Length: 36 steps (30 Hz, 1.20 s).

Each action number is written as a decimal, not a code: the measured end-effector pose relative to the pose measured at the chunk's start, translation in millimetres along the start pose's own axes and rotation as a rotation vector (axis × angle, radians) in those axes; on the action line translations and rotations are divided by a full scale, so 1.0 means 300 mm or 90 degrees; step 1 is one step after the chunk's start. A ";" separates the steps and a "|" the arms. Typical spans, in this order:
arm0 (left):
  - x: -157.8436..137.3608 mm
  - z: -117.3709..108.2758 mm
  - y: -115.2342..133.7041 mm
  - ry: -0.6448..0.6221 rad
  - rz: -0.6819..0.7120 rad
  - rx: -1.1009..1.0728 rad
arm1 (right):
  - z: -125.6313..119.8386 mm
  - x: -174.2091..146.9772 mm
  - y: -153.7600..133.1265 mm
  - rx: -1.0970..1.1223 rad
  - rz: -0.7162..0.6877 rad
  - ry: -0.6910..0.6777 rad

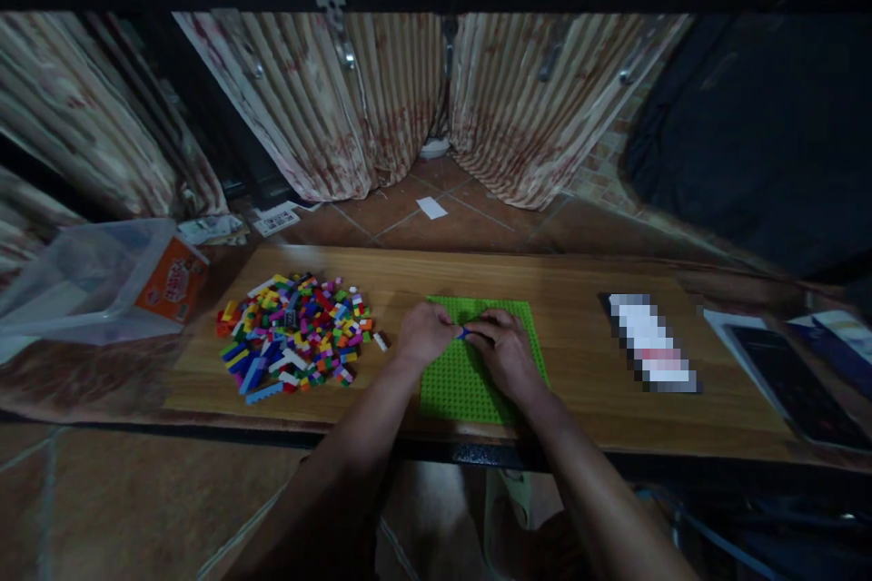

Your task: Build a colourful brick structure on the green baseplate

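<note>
A green studded baseplate [453, 390] lies on the wooden board, and both my hands are over its upper half. Between my fingertips is a small blue toy brick [464, 333]. My left hand [426, 333] pinches it from the left, thumb and finger pressed together. From the other side my right hand [502, 340] closes its fingers on the same brick. Whether the brick touches the plate I cannot tell, as my fingers hide its underside. Left of my hands spreads a pile of mixed coloured bricks [292, 340], with a white brick [380, 341] lying loose at its right.
The wooden board [579, 422] carries the plate, the pile and a phone-like object [654, 345] with a blurred face. A clear plastic tub [88, 281] with an orange label stands at the left. At the far right lies a dark tablet-like slab [794, 381]. Striped curtains [388, 100] hang behind.
</note>
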State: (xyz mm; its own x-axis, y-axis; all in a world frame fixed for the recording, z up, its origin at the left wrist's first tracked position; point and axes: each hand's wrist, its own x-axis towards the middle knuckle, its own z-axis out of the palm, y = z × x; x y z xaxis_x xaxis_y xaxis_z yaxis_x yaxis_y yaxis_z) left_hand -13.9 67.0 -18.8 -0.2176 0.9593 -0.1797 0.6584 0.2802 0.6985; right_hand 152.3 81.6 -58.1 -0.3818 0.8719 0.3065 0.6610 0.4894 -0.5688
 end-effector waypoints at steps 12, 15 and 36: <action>-0.022 0.013 0.002 0.043 -0.023 -0.022 | -0.037 0.006 0.000 0.046 -0.007 -0.025; -0.035 0.014 0.009 0.041 -0.028 -0.015 | -0.066 -0.006 0.006 0.056 0.017 -0.025; -0.164 -0.259 -0.102 0.178 -0.030 0.148 | -0.100 -0.010 0.044 -0.040 0.140 0.016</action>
State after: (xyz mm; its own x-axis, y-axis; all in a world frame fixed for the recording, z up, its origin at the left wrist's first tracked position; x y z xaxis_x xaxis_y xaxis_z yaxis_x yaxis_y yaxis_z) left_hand -79.4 8.5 22.5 -0.4197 0.9076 0.0111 0.7820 0.3553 0.5120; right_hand 181.5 85.9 -43.6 -0.2093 0.9573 0.1996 0.7655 0.2874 -0.5757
